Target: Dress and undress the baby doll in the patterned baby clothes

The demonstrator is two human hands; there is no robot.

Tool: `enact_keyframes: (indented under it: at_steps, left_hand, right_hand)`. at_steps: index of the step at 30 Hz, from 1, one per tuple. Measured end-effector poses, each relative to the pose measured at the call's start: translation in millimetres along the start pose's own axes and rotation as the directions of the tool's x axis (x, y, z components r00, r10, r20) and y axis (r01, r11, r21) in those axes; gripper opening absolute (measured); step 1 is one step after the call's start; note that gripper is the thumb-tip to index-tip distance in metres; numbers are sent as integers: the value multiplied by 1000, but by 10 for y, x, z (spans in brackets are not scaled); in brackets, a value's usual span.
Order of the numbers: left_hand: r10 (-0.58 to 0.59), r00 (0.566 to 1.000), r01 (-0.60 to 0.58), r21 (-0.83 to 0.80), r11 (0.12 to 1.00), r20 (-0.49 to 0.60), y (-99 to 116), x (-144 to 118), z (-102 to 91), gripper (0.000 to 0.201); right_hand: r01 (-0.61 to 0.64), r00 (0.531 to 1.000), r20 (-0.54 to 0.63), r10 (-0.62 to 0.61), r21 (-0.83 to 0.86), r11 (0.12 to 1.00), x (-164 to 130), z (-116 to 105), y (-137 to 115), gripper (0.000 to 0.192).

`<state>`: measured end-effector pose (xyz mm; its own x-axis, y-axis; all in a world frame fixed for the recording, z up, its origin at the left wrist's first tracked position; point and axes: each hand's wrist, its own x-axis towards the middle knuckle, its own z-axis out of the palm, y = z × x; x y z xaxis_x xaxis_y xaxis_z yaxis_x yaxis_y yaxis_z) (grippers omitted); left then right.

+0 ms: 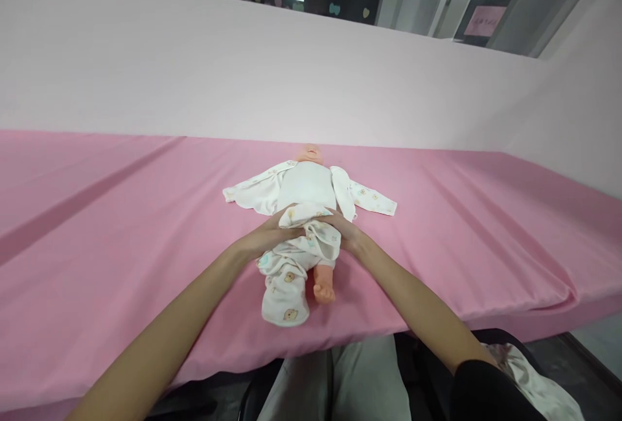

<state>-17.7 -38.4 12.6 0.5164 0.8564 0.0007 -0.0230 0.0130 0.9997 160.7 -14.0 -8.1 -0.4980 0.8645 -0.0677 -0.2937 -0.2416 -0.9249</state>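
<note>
A baby doll point(311, 152) lies on its back, its head toward the wall. Its torso is in white, with a white printed jacket point(265, 189) spread open at both sides, sleeves stretched out. White printed baby trousers point(286, 295) are bunched around its hips; one leg is covered, while the other bare foot point(324, 288) shows. My left hand point(278, 232) is closed on the trousers' gathered waist from the left. My right hand point(344, 225) grips the same waist from the right. Folds of cloth hide some fingertips of both hands.
A pink sheet point(121, 233) with creases covers the padded table, whose front edge is just before my lap. A white wall point(243, 78) rises behind it, with dark glass above. At the lower right, crumpled pale cloth point(539, 382) hangs by a black chair.
</note>
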Motion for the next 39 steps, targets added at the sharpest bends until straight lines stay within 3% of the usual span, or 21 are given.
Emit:
enact_keyframes:
  at_steps: [3, 5, 8, 14, 20, 24, 28, 31, 33, 36, 39]
  left_hand:
    - [-11, 1000, 8, -126, 992, -22, -88, 22, -49, 51]
    - [-75, 997, 76, -224, 972, 16, -120, 27, -73, 45]
    - [-163, 984, 178, -294, 939, 74, -102, 6, -75, 38]
    - [-53, 997, 55, -38, 998, 56, 47, -54, 7, 48]
    - [-43, 990, 48, -40, 998, 132, 89, -55, 16, 34]
    - [-71, 996, 75, -90, 993, 45, -33, -11, -20, 19]
    - [-56, 996, 40, -213, 976, -71, -161, 34, -25, 39]
    - [-11, 997, -4, -205, 979, -76, -131, 36, 2, 30]
    - [60, 995, -70, -121, 990, -80, -64, 28, 24, 21]
    - [157, 984, -158, 0, 987, -81, 20, 21, 46, 34]
    - [152, 980, -157, -34, 987, -127, 36, 19, 47, 47]
  right_hand:
    - [-16, 989, 148, 8, 55, 998, -37, -24, -40, 45]
    - [-48, 970, 242, 39, 30, 998, -62, -33, -78, 60]
    - [-91, 967, 236, 97, -38, 995, -93, -14, -127, 69]
    - [-51, 977, 209, 47, 15, 999, -105, -24, -95, 79]
    - [-46, 974, 225, 24, 93, 995, -64, -68, -28, 73]
    - [-100, 960, 270, 70, 99, 990, -59, -46, -70, 58]
    - [-134, 936, 321, 147, -64, 989, -86, -34, -144, 58]
    - [-101, 927, 346, 142, -134, 986, -111, -20, -155, 69]
    - [-79, 937, 333, 108, -100, 992, -118, -12, -134, 74]
    - [-41, 956, 290, 39, 1, 999, -113, -4, -95, 75]
    - [-11, 967, 255, -11, 84, 996, -114, 11, -95, 69]
